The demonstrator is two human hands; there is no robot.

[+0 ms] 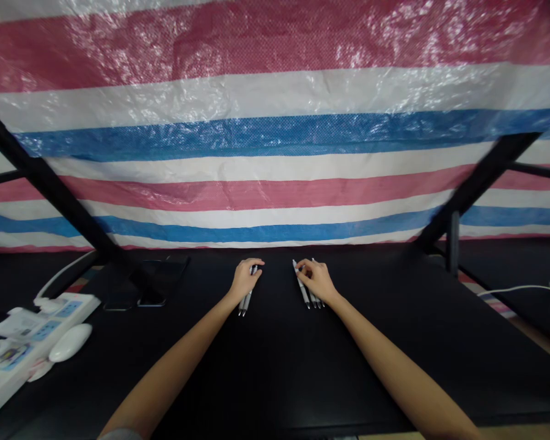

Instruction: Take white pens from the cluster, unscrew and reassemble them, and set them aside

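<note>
My left hand (244, 278) rests over a pair of grey-white pens (245, 302), its thumb and curled fingers around their upper ends. The pens lie side by side on the black table, their tips toward me. A short way to the right, my right hand (318, 278) pinches a grey-white pen (303, 291) near its top between thumb and forefinger. Several similar pens (318, 301) lie beside it, partly hidden beneath that hand.
At the left stand a white power strip (46, 330) with plugs and a white computer mouse (70, 342). Dark phone-like devices (152, 299) lie behind them. Black slanted frame bars (481, 177) flank the table (275, 366), and a striped plastic sheet (275, 134) hangs behind.
</note>
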